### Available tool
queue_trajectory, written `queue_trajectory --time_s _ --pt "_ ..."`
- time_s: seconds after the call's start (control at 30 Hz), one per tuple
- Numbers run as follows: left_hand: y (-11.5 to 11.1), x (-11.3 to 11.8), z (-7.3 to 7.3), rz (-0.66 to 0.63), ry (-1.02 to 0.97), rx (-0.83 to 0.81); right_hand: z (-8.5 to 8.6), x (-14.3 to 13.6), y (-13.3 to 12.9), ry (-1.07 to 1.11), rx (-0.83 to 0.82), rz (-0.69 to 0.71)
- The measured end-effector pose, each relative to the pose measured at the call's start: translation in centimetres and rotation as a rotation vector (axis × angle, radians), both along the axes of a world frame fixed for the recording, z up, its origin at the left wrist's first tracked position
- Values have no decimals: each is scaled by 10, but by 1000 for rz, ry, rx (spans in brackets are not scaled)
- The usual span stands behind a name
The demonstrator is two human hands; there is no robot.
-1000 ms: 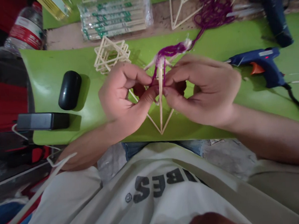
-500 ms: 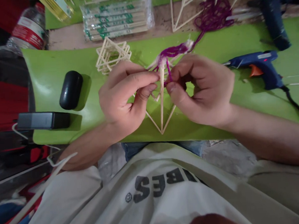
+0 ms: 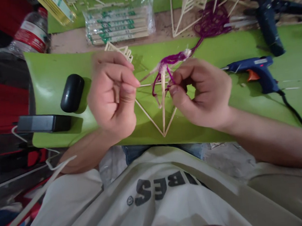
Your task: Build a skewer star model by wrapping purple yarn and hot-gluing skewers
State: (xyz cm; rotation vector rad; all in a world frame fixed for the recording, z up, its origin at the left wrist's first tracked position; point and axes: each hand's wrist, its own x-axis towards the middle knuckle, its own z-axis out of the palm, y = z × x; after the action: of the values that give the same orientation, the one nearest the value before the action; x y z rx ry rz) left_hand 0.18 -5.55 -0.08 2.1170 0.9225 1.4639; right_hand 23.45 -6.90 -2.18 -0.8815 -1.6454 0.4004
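A frame of thin wooden sticks (image 3: 164, 105) stands before me, its near corner pointing at my body. Purple yarn (image 3: 174, 58) is wrapped along its top, with whitish glue-like stuff at the joint and tip. Thumb and forefinger of my right hand (image 3: 202, 92) pinch a strand of this yarn beside the upright stick. A loose loop of yarn hangs left of that stick. My left hand (image 3: 113, 98) is apart from the loop, left of the frame, fingertips pressed together. Whether anything thin sits between them I cannot make out.
A blue glue gun (image 3: 258, 71) lies at right, a second dark tool (image 3: 269, 25) behind it. Tangled purple yarn (image 3: 211, 19) and a packet of wrapped sticks (image 3: 120, 24) are at the back. A black mouse (image 3: 72, 92) and black box (image 3: 44, 123) are at left.
My left hand has moved left, away from the frame, and a loop of yarn now shows where its fingers were. My right hand keeps its pinch, almost unmoved.
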Motion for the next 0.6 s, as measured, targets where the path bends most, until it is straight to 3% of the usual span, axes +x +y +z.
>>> queue_trajectory --time_s 0.03,0.07,0.1,0.2,0.23,0.3,0.37,0.5,0.6 --pt "2 3 1 71 -189 80 0 1 1 0 -6 5" --pt "4 6 3 66 -245 64 1 1 2 4 -11 16" --pt "7 8 5 7 -234 -5 1 2 3 7 -18 36" --pt "11 5 17 -96 -355 113 -1 2 7 43 1 96" --pt "11 2 22 -139 -198 47 -3 2 8 59 14 101" --pt "10 -3 31 -282 62 60 -7 0 10 80 40 92" --pt "9 -2 37 -341 244 61 -10 -1 10 89 50 81" --pt "9 6 41 -316 461 -47 -11 -2 9 74 32 76" --pt "12 -5 47 -289 585 -185 -8 1 7 57 21 64"
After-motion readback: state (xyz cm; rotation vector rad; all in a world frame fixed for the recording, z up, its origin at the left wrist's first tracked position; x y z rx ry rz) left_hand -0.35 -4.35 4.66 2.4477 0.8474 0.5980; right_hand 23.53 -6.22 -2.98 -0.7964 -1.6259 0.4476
